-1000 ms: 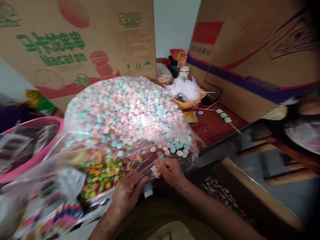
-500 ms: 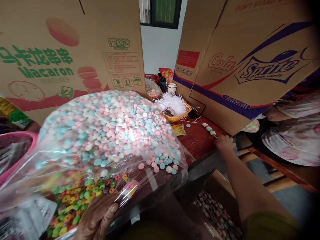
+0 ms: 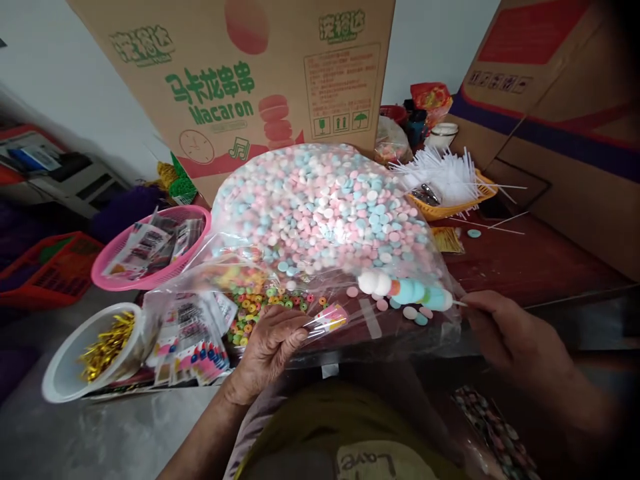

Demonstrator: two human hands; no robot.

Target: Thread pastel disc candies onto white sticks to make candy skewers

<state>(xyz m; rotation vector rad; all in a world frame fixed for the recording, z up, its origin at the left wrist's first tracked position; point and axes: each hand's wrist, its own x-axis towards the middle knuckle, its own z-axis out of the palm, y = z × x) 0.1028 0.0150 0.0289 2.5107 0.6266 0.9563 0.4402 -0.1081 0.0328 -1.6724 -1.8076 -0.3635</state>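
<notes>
My right hand (image 3: pixel 510 333) pinches the stick end of a candy skewer (image 3: pixel 405 290) threaded with white, orange and blue discs, its tip pointing left. A small clear wrapper sleeve (image 3: pixel 327 318) with a printed pink end is gripped in my left hand (image 3: pixel 267 350), its mouth facing the skewer. Both hands hover over the front of a big clear bag of pastel candy discs (image 3: pixel 320 207). A smaller bag of coloured ring candies (image 3: pixel 250 303) lies under my left hand.
A yellow basket of white sticks (image 3: pixel 450 180) sits at the back right on the dark red table (image 3: pixel 525 260). A pink basket (image 3: pixel 150 247), a white bowl of gold twist ties (image 3: pixel 95 350) and printed wrappers (image 3: pixel 193 340) lie left. Cardboard boxes (image 3: pixel 260 73) stand behind.
My right hand reached to the table's right side, picked up the candy skewer and brought it back in front of me. My left hand kept the wrapper. The view swung left.
</notes>
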